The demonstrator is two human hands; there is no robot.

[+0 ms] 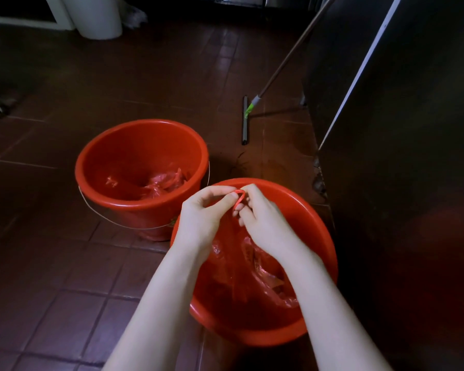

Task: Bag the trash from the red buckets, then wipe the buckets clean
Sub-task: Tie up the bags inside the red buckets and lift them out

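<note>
Two red buckets stand on the tiled floor. The near bucket (pixel 323 236) is under my hands and holds a red plastic bag (pixel 263 271) with trash in it. My left hand (pixel 201 218) and my right hand (pixel 263 220) meet above this bucket and pinch the bag's twisted red handles (pixel 239 199), which form a small loop between the fingertips. The far bucket (pixel 97 167), at the left, has a wire handle and crumpled red plastic trash (pixel 164 183) at its bottom.
A floor squeegee (pixel 244 121) with a long pole leans from the upper right. A dark metal cabinet (pixel 399 156) fills the right side, close to the near bucket. A white bin (pixel 97 17) stands at the far upper left.
</note>
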